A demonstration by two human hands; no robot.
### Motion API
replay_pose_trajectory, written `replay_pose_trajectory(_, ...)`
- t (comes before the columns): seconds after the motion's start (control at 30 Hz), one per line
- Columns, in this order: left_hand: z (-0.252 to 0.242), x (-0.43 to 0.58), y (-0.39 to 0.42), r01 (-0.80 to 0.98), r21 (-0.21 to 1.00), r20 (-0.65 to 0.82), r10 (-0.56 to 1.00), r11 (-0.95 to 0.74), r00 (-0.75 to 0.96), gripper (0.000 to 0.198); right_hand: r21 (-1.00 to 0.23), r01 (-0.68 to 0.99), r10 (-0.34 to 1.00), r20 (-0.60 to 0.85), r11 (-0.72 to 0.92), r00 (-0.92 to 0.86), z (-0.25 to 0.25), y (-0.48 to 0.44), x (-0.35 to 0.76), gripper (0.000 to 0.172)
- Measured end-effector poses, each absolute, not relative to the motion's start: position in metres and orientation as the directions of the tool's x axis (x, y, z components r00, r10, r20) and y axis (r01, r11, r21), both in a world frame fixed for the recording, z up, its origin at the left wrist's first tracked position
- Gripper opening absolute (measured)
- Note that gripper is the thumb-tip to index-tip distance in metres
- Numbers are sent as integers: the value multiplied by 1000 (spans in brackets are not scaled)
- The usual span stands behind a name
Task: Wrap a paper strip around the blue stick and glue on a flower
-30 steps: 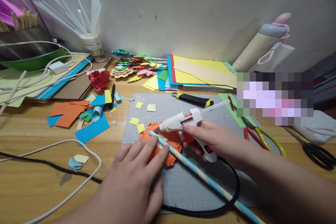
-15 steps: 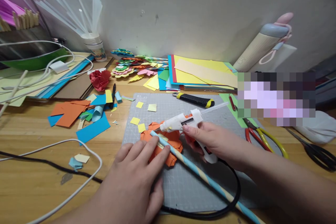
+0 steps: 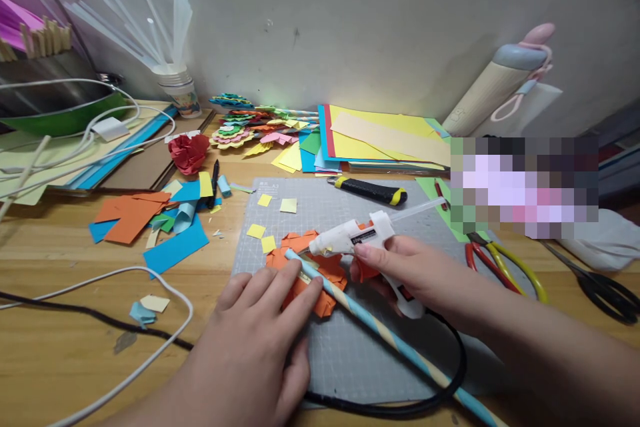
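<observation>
My right hand (image 3: 400,270) grips a white hot glue gun (image 3: 357,237) with its nozzle pointing left, close to the top end of a blue-and-cream striped paper stick (image 3: 370,327). The stick lies across an orange folded paper flower (image 3: 313,263) on a grey cutting mat (image 3: 350,353). My left hand (image 3: 255,340) lies with fingers stretched out, pressing the flower and the stick end down. The gun's black cord (image 3: 425,393) loops over the mat's near edge.
Yellow paper squares (image 3: 263,237), a yellow-black utility knife (image 3: 370,190), pliers (image 3: 495,260) and scissors (image 3: 605,290) lie around the mat. Paper scraps (image 3: 150,220), a red paper flower (image 3: 189,151), stacked coloured sheets (image 3: 380,137) and a cup of glue sticks (image 3: 177,90) sit behind. White cables (image 3: 125,273) cross the left.
The glue gun has shifted slightly right and its nozzle has drawn back a little from the stick's end. My left hand has stayed in place.
</observation>
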State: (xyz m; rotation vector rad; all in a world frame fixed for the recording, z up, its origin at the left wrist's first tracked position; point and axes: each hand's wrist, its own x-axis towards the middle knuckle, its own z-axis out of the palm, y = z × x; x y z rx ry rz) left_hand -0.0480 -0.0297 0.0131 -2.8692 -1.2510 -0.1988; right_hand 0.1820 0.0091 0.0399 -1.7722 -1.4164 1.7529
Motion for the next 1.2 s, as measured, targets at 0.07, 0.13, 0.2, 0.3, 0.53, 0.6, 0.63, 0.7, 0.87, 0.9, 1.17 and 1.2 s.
replay_pose_trajectory(0.07, 13, -48, -30, 729, 41, 111, 729, -683, 676, 56, -762, 437, 764, -606, -478, -222, 40, 9, 181, 50)
replay_pose_trajectory(0.13, 12, -48, -30, 729, 37, 106, 728, -684, 677, 57, -766, 429, 767, -603, -478, -221, 41, 10, 181, 48)
replay_pose_trajectory(0.2, 11, -48, -30, 728, 35, 106, 727, -684, 678, 58, -775, 405, 765, -600, -485, -234, 41, 9, 180, 47)
replay_pose_trajectory(0.3, 11, -49, -29, 729, 37, 110, 728, -684, 677, 59, -786, 372, 752, -601, -495, -270, 40, 8, 180, 48)
replay_pose_trajectory(0.53, 15, -48, -28, 725, 60, 100, 727, -686, 679, 57, -762, 411, 740, -623, -501, -253, 37, 5, 184, 55)
replay_pose_trajectory(0.6, 15, -48, -28, 729, 72, 98, 732, -681, 674, 57, -759, 402, 733, -630, -513, -255, 38, 4, 186, 55)
replay_pose_trajectory(0.63, 15, -48, -28, 731, 81, 98, 735, -678, 671, 57, -759, 398, 729, -632, -515, -261, 38, 3, 187, 55)
replay_pose_trajectory(0.7, 14, -48, -28, 734, 97, 98, 741, -672, 665, 57, -752, 397, 718, -643, -527, -267, 39, 1, 189, 56)
replay_pose_trajectory(0.87, 12, -49, -28, 732, 88, 88, 738, -675, 670, 58, -721, 444, 741, -650, -533, -166, 41, -2, 193, 54)
replay_pose_trajectory(0.9, 12, -49, -28, 731, 83, 87, 735, -678, 672, 58, -725, 448, 751, -641, -523, -159, 41, -2, 193, 54)
replay_pose_trajectory(1.17, 14, -48, -29, 731, 83, 102, 735, -677, 670, 57, -729, 470, 766, -623, -497, -156, 42, 0, 190, 49)
replay_pose_trajectory(1.2, 14, -48, -29, 731, 87, 107, 736, -677, 668, 56, -722, 470, 764, -629, -508, -141, 42, 0, 189, 48)
